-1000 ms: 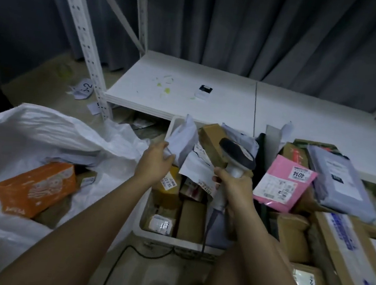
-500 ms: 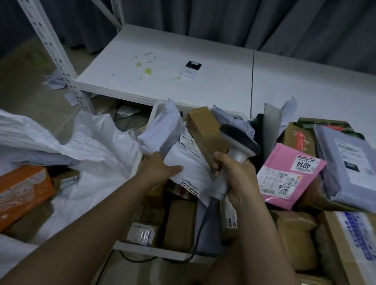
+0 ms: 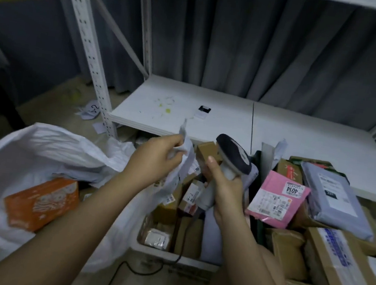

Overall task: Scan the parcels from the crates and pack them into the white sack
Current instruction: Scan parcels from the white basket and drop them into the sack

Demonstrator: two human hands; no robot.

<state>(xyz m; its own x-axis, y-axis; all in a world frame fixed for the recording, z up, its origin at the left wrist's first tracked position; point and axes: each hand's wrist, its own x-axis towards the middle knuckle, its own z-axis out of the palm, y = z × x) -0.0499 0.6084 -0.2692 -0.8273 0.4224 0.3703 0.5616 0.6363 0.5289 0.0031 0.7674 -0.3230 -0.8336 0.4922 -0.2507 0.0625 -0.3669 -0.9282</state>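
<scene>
1. The white shelf board (image 3: 278, 129) ran across the back in front of a grey curtain (image 3: 265, 45), with a small black-and-white card (image 3: 203, 111) lying on it beside some yellow-green smudges.
2. The white sack (image 3: 46, 146) stood open at my left, its mouth spread wide; an orange box (image 3: 41, 202) lay inside it, tilted, near the side closest to the crates.
3. The white crate (image 3: 175, 258) sat just in front of me, packed with brown cartons and small labelled packets; the scanner's black cable hung over its near rim to the floor.
4. To the right, more parcels were heaped together: a grey mailer (image 3: 334, 198) lying across the top, a long carton with blue print (image 3: 342, 263) below it, and a pink mailer (image 3: 274, 199) marked 4014 leaning between the two heaps.
5. The white poly parcel (image 3: 185, 163) was lifted clear above the white crate, hanging crumpled between my two hands, its labels facing partly down.
6. My left hand (image 3: 156, 159) gripped that parcel by its upper edge, fingers curled tight into the plastic with a twist of it sticking up past my knuckles.
7. My right hand (image 3: 221, 186) was wrapped round the handle of the scanner (image 3: 232, 157), thumb up along the side, the dark head tilted toward the parcel and just beside it.
</scene>
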